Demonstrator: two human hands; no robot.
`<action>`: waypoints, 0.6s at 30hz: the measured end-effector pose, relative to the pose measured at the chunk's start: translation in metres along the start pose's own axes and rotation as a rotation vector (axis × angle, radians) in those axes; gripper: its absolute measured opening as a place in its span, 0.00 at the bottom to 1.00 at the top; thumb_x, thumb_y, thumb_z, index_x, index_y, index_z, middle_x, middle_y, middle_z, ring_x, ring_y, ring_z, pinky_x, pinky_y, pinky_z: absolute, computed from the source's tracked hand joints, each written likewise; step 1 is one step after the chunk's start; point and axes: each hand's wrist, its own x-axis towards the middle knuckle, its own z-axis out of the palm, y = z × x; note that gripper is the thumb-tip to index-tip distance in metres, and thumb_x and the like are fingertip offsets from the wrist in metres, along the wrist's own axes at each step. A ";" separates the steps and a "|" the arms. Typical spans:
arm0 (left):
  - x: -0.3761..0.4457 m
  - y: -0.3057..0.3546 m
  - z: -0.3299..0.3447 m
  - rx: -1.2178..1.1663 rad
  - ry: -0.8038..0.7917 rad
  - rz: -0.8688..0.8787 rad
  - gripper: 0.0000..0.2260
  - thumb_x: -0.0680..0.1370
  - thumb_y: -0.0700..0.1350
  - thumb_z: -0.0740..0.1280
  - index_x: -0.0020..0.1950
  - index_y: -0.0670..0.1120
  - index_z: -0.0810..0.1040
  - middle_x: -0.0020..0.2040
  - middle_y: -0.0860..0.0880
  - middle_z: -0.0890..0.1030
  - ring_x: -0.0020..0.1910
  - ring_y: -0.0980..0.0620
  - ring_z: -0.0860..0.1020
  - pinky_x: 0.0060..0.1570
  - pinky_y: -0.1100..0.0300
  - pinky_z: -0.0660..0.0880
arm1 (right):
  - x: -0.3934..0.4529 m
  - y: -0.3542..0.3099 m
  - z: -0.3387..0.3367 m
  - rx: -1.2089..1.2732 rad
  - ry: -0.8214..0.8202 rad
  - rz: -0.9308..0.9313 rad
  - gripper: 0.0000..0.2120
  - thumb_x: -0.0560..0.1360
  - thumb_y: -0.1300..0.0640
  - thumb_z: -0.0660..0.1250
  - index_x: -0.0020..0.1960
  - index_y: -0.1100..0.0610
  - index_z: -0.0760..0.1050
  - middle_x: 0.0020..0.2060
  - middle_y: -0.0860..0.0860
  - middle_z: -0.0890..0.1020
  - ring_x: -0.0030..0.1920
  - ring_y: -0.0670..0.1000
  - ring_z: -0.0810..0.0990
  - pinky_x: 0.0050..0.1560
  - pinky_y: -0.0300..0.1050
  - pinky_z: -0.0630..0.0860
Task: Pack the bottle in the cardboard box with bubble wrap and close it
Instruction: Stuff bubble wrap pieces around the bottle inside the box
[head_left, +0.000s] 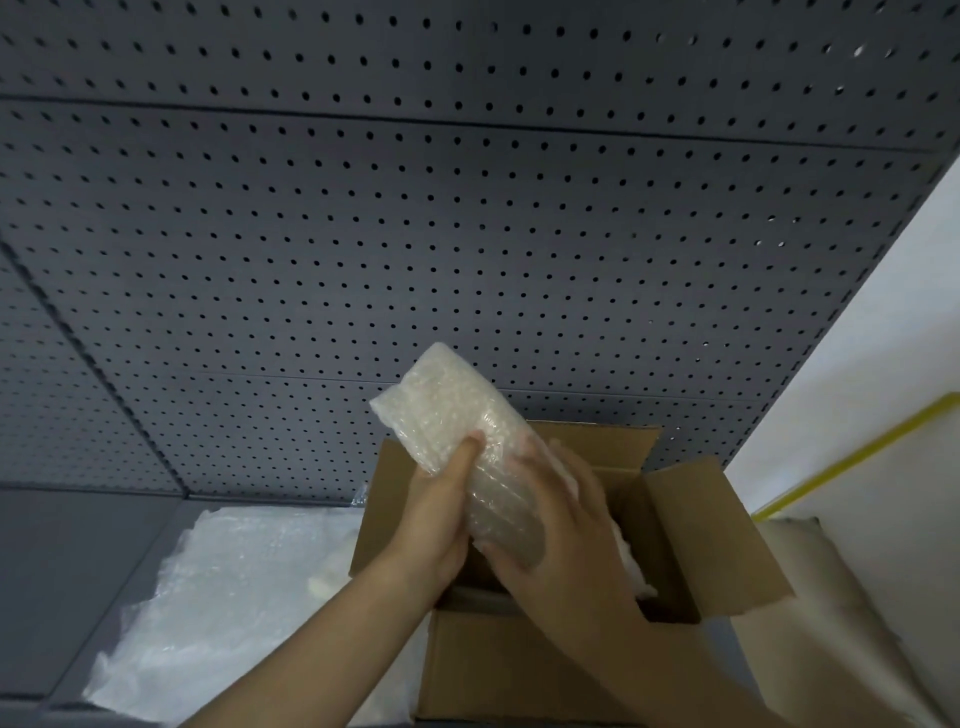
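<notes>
A bundle of bubble wrap (447, 410), a tilted cylinder whose contents are hidden, is held above the open cardboard box (524, 670). My left hand (441, 514) grips its lower left side with the thumb pressed on the wrap. My right hand (561, 519) clasps its lower end from the right. The box stands with its flaps (722, 535) up and spread. White padding (636, 571) shows inside the box along its right wall.
A loose sheet of bubble wrap (218, 597) lies on the grey shelf (57, 582) left of the box. A grey pegboard (467, 234) rises behind. A white wall with a yellow strip (857, 462) is at the right, a pale object (810, 587) below it.
</notes>
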 end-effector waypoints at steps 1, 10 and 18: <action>0.001 0.000 0.001 -0.003 0.010 -0.008 0.14 0.79 0.45 0.64 0.63 0.43 0.75 0.55 0.40 0.84 0.52 0.45 0.83 0.46 0.55 0.80 | 0.003 0.000 0.004 -0.049 -0.035 0.051 0.43 0.67 0.40 0.69 0.75 0.50 0.52 0.76 0.52 0.57 0.75 0.53 0.54 0.73 0.54 0.60; 0.001 0.007 -0.016 0.127 -0.145 -0.161 0.12 0.80 0.48 0.62 0.61 0.48 0.74 0.54 0.47 0.85 0.54 0.50 0.82 0.53 0.59 0.78 | 0.025 0.028 -0.005 -0.180 -0.139 -0.060 0.34 0.68 0.64 0.72 0.71 0.54 0.65 0.68 0.58 0.73 0.56 0.59 0.81 0.50 0.52 0.82; -0.001 0.013 -0.045 1.405 -0.352 0.586 0.09 0.74 0.46 0.71 0.54 0.52 0.80 0.49 0.58 0.83 0.48 0.61 0.81 0.49 0.66 0.77 | 0.070 0.096 -0.027 -0.181 -0.531 -0.043 0.20 0.74 0.64 0.66 0.65 0.54 0.74 0.62 0.53 0.78 0.62 0.53 0.74 0.64 0.50 0.70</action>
